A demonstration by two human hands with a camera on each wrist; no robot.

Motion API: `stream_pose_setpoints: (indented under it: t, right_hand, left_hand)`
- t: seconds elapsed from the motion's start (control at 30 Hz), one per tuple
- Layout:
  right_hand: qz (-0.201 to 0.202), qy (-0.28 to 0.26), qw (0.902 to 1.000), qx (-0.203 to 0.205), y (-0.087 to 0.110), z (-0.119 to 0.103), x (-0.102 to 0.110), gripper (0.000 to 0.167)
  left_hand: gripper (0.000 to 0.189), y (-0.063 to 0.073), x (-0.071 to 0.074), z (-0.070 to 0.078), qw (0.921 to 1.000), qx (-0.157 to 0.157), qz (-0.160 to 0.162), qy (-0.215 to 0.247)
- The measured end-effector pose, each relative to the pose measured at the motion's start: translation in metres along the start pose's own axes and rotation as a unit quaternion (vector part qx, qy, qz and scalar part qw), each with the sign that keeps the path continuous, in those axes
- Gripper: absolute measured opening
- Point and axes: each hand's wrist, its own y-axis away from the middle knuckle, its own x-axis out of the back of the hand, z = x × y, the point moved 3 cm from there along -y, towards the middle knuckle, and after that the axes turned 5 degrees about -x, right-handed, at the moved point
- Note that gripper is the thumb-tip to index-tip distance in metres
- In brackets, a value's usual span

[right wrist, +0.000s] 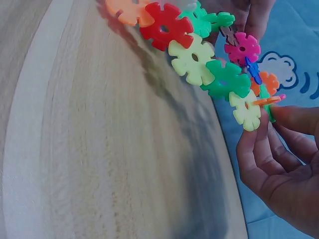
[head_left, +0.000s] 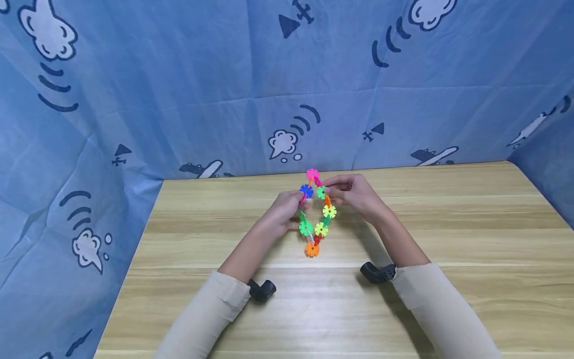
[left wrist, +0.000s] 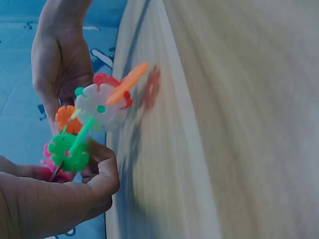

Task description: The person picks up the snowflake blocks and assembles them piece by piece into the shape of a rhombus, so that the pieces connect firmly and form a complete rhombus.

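Both hands hold up a closed loop of interlocking plastic snowflake discs point(head_left: 329, 216) above the table. On its left side, my left hand point(head_left: 280, 212) pinches the loop by the blue disc point(head_left: 304, 188). Thumb and fingers of my right hand point(head_left: 355, 195) pinch a green disc point(head_left: 319, 192) at the upper right. A pink disc point(head_left: 310, 172) tops the loop, and an orange disc point(head_left: 312, 254) hangs lowest. The left wrist view shows a white disc point(left wrist: 91, 107) beside the lower orange one. In the right wrist view, a red disc point(right wrist: 154, 32) joins a pale yellow one point(right wrist: 187, 67).
A wood-grain table point(head_left: 448, 224) lies beneath the hands. Blue patterned cloth point(head_left: 202, 99) hangs behind it and along the sides. Black wrist cameras point(head_left: 378, 273) sit at both sleeve cuffs. The loop casts a shadow on the tabletop.
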Motion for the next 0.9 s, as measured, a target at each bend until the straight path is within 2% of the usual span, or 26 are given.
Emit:
stream_pose_setpoints:
  t: [0.2, 0.5, 0.7, 0.9]
  right_hand:
    - [0.001, 0.025, 0.9995, -0.022, -0.009, 0.005, -0.002, 0.031]
    - [0.007, 0.069, 0.9967, -0.044, -0.020, 0.011, -0.001, 0.030]
    - [0.007, 0.088, 0.9949, -0.048, -0.021, 0.016, 0.003, 0.031]
    - [-0.005, 0.109, 0.9938, -0.025, -0.017, 0.017, 0.006, 0.033]
  left_hand:
    - [0.040, -0.003, 0.007, 0.002, 0.9982, -0.003, 0.006, -0.059]
    - [0.044, 0.006, 0.014, 0.006, 0.9899, -0.008, 0.006, -0.141]
    - [0.050, 0.012, 0.022, 0.002, 0.9884, 0.010, 0.001, -0.152]
    - [0.054, 0.021, 0.034, 0.001, 0.9858, 0.009, -0.007, -0.167]
